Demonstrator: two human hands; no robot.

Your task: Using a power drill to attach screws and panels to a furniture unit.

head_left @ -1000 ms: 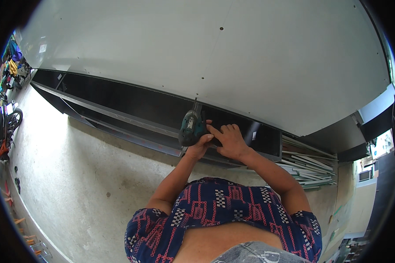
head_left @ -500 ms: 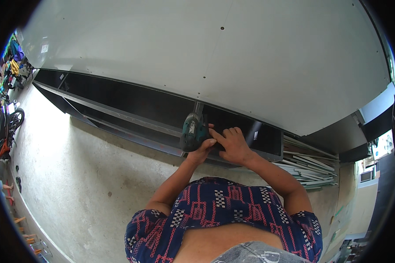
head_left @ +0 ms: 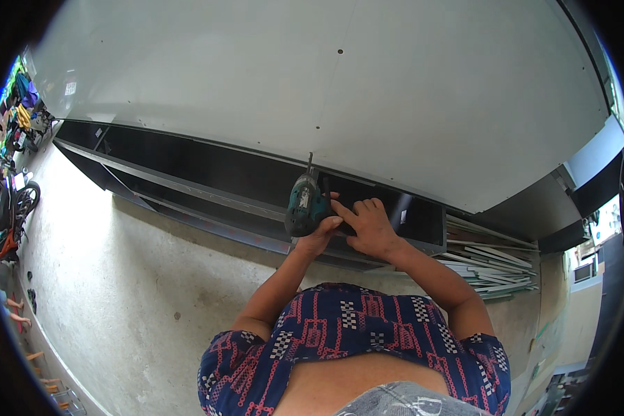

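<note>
A dark green and black cordless drill (head_left: 302, 208) is in my left hand (head_left: 318, 238), whose fingers wrap round its grip, partly hidden by the drill body. The thin bit points away from me, and its tip overlaps the near edge of a large pale grey panel (head_left: 409, 104). Whether the tip touches the panel, I cannot tell. My right hand (head_left: 373, 229) is just right of the drill, its index finger stretched toward the grip and the other fingers loosely bent and apart. No object shows in it. Several small dark holes dot the panel.
Beneath the panel runs a long black cabinet frame (head_left: 208, 191) with open compartments. A stack of thin pale strips (head_left: 492, 267) lies at its right end. Far left, a red and black motorbike (head_left: 10, 215) stands beyond the concrete floor (head_left: 145, 277), with people's limbs below it.
The drill's nose has swung slightly, and its bit now shows against the panel edge. Both hands stay nearly in place, while the surroundings have shifted a little in view.
</note>
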